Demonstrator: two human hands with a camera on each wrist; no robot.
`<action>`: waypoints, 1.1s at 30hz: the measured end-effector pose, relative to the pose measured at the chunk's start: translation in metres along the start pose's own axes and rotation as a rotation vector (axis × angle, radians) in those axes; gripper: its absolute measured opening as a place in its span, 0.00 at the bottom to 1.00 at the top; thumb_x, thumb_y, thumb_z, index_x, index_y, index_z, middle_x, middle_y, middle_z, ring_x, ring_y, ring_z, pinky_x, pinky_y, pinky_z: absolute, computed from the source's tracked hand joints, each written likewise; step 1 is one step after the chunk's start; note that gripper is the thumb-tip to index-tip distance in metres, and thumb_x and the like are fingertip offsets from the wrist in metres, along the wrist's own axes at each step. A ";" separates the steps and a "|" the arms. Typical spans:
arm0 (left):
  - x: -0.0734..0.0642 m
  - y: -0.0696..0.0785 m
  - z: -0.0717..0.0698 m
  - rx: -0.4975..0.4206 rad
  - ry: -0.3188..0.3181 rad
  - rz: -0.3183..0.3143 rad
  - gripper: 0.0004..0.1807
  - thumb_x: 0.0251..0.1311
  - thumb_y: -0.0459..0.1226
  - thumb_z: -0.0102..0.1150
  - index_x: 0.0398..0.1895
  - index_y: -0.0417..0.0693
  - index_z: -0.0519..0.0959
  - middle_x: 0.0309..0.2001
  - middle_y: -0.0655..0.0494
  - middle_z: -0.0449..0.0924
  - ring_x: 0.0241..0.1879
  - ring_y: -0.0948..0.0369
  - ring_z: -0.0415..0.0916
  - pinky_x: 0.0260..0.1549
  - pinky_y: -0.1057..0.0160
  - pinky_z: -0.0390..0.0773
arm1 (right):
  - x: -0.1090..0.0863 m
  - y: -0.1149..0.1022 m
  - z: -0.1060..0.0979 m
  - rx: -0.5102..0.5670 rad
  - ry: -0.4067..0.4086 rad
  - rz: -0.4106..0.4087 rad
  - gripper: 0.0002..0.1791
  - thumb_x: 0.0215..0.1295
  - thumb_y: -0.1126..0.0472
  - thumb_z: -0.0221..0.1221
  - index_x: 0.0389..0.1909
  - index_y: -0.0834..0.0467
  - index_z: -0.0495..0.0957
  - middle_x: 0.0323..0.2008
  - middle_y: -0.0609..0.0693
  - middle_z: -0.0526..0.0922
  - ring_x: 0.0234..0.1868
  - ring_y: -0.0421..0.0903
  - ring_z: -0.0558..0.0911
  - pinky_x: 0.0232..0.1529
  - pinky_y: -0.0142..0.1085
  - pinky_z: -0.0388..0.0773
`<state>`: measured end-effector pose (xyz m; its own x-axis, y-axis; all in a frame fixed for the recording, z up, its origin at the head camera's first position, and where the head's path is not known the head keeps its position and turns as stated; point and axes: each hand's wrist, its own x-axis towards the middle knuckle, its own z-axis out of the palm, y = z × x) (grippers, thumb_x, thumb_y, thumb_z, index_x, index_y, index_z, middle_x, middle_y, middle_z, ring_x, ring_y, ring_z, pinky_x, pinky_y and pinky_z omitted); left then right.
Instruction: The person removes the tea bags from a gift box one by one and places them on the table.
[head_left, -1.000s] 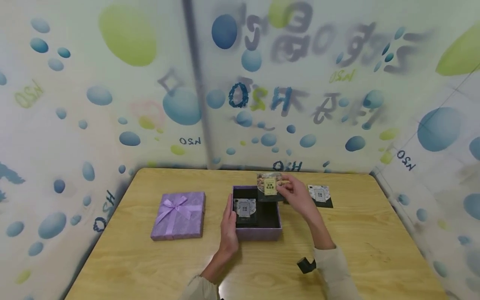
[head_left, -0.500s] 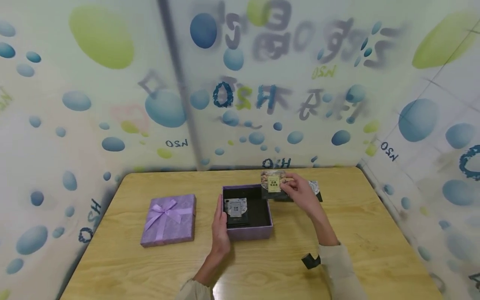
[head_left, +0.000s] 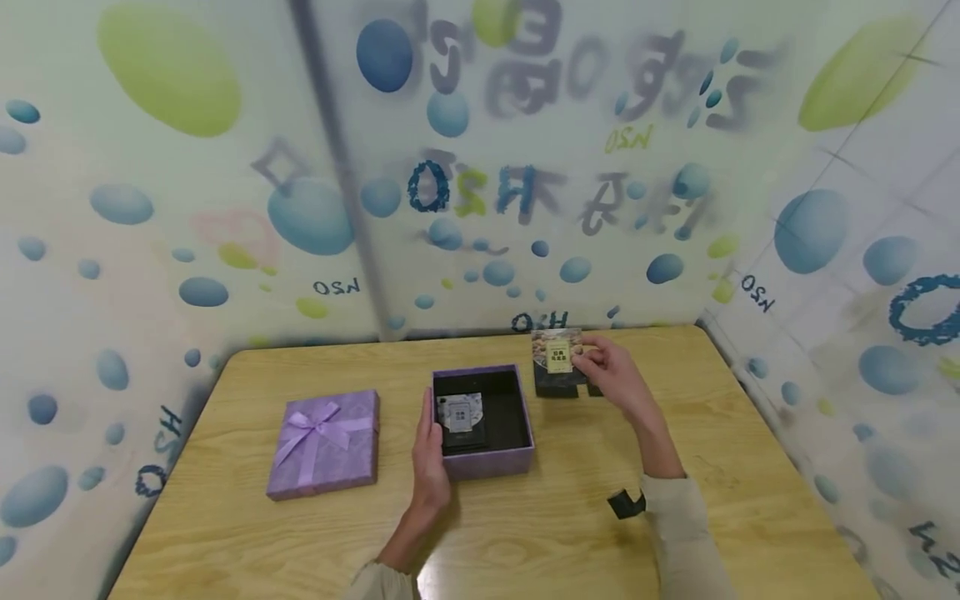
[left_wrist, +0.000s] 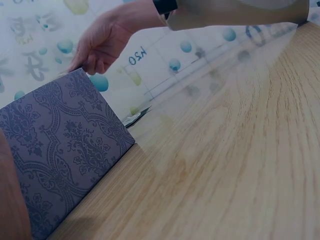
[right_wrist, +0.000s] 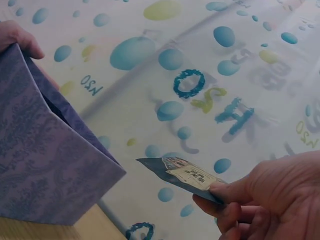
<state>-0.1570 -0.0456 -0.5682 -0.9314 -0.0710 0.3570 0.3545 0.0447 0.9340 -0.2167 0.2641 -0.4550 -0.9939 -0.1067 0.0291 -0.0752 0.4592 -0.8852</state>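
Observation:
A purple patterned box (head_left: 487, 464) with a black inside stands on the table, its top uncovered. My left hand (head_left: 430, 458) lies along the box's left side, fingers straight against the wall and thumb near the rim. Inside, at the left, lies a dark sachet with a grey-white print (head_left: 460, 417). With thumb and fingers my right hand (head_left: 618, 379) pinches a flat dark sachet (right_wrist: 187, 175) with a yellow label and a food picture, to the right of the box. Another sachet (left_wrist: 135, 118) lies on the table, mostly hidden behind the right hand in the head view.
The purple lid (head_left: 326, 450) with a ribbon bow lies on the table to the left of the box. A black block (head_left: 624, 504) shows at the right sleeve. A patterned wall covering (head_left: 480, 250) rises behind the wooden table (head_left: 570, 542).
My right hand has carried the yellow-labelled sachet from over the box to beyond its right side. The left hand stays at the box. The head view has turned to the right.

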 end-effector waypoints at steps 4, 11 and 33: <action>0.000 0.001 0.000 0.000 -0.008 0.002 0.30 0.84 0.36 0.28 0.85 0.44 0.49 0.83 0.40 0.48 0.82 0.54 0.42 0.74 0.75 0.44 | -0.002 0.003 -0.008 -0.013 0.018 0.006 0.29 0.82 0.57 0.54 0.75 0.68 0.65 0.48 0.66 0.86 0.39 0.51 0.79 0.38 0.43 0.74; 0.001 0.000 -0.001 0.003 -0.015 0.006 0.30 0.84 0.36 0.28 0.85 0.43 0.49 0.83 0.40 0.48 0.82 0.54 0.41 0.74 0.76 0.44 | -0.002 0.009 -0.018 -0.029 0.036 0.020 0.32 0.82 0.55 0.54 0.77 0.69 0.62 0.51 0.67 0.86 0.49 0.55 0.82 0.45 0.44 0.76; 0.001 -0.002 -0.003 0.007 -0.035 -0.012 0.30 0.84 0.38 0.26 0.85 0.42 0.47 0.84 0.42 0.46 0.83 0.50 0.41 0.74 0.75 0.43 | -0.003 0.044 -0.045 -0.045 0.171 0.130 0.29 0.83 0.55 0.52 0.74 0.72 0.66 0.51 0.68 0.83 0.39 0.42 0.76 0.40 0.35 0.72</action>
<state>-0.1587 -0.0490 -0.5695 -0.9378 -0.0361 0.3453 0.3433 0.0512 0.9378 -0.2208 0.3247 -0.4733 -0.9945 0.1051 -0.0020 0.0545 0.4987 -0.8650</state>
